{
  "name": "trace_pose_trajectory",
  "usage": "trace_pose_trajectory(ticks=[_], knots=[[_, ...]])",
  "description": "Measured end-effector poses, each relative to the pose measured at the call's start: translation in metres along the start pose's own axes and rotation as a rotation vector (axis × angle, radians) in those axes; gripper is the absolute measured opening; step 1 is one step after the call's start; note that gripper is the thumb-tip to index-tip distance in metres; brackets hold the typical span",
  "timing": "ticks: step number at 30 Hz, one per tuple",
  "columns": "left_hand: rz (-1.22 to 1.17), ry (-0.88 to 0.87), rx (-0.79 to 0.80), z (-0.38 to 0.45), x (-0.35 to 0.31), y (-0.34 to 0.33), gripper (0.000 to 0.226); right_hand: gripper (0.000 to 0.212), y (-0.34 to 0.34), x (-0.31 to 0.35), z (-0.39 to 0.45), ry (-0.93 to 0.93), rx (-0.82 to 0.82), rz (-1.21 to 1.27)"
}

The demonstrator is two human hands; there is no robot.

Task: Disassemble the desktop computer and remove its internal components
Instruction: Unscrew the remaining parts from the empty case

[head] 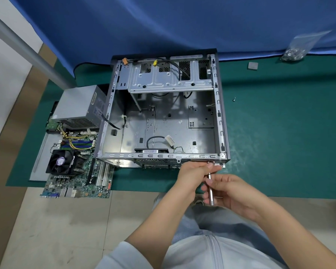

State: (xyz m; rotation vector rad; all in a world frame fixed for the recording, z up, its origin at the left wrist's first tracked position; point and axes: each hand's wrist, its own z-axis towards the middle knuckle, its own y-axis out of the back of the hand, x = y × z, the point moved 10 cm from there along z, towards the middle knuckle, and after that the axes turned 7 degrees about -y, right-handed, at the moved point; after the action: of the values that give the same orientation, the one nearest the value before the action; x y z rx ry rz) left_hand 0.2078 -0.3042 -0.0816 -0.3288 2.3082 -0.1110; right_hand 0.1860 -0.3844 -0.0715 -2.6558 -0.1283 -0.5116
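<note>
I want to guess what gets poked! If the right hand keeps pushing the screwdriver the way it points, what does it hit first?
Probably the computer case, at its near right corner. The right hand aims the screwdriver there, and its tip sits hidden by the left hand.

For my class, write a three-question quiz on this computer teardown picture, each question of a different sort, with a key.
1. True or false: the motherboard still sits inside the case.
2. Which tool does the right hand hold? A) pliers B) screwdriver C) hammer
3. Fill in: the left hand pinches at the case's near ___ corner.

Key: 1 false, it lies outside, left of the case. 2 B. 3 right.
</note>
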Motion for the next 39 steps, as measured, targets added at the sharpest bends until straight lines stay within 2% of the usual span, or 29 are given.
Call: trace_pose_trajectory(ticks=[3,12,16,19,22,26,33,39], knots=[[-0.028,0.003,0.029,0.001,0.0,-0.002,0.013,0.017,0.002,0.0,-0.001,-0.016,0.022,0.055],[-0.058,0.003,0.042,0.003,0.001,-0.001,0.012,0.012,0.006,0.004,-0.001,0.02,-0.048,-0.012],[-0.057,0.021,0.011,0.001,0.001,0.003,0.01,0.011,0.01,0.006,-0.004,0.044,-0.133,-0.178],[-0.015,0.012,0.019,-0.005,-0.006,0.011,0.009,0.02,0.01,0.021,-0.008,0.137,-0.208,-0.359],[0.006,-0.025,0.042,-0.016,-0.02,0.02,0.01,0.016,-0.005,0.036,-0.014,0.225,-0.174,-0.508],[-0.057,-0.114,0.005,-0.032,-0.047,0.041,0.012,0.01,-0.028,0.057,-0.019,0.337,-0.121,-0.551],[-0.026,-0.247,-0.063,-0.044,-0.094,0.08,0.017,0.007,-0.065,0.115,-0.025,0.605,-0.181,-0.612],[-0.016,-0.233,0.031,-0.041,-0.123,0.094,0.018,0.012,-0.116,0.151,-0.02,0.696,-0.13,-0.722]])
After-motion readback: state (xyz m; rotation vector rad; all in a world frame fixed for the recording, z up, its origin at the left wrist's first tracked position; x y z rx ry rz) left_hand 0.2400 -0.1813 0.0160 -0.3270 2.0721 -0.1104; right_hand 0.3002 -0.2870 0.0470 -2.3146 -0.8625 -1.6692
